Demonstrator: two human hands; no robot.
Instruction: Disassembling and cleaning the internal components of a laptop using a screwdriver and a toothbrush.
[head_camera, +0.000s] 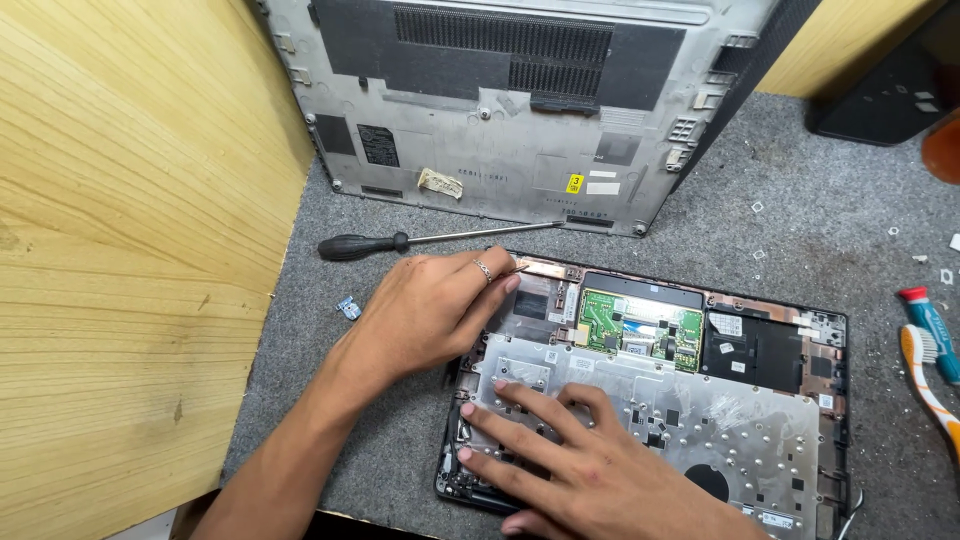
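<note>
An opened black laptop base (770, 352) lies on a grey felt mat (800, 220), its inside facing up. A silver metal keyboard backplate (720, 415) covers its lower part, and a green circuit board (640, 325) sits above it. My left hand (425, 312), with a ring on one finger, curls its fingers down over the base's upper left corner by a copper-coloured strip. My right hand (580, 455) lies flat on the left part of the backplate, fingers spread, holding nothing.
The grey laptop bottom cover (500, 120) leans upright at the back. A black-handled screwdriver (362, 245) lies in front of it. A small blue part (349, 307) lies left of the base. A toothbrush (925, 372) and a tube (932, 322) lie right. A wooden panel (120, 250) walls the left.
</note>
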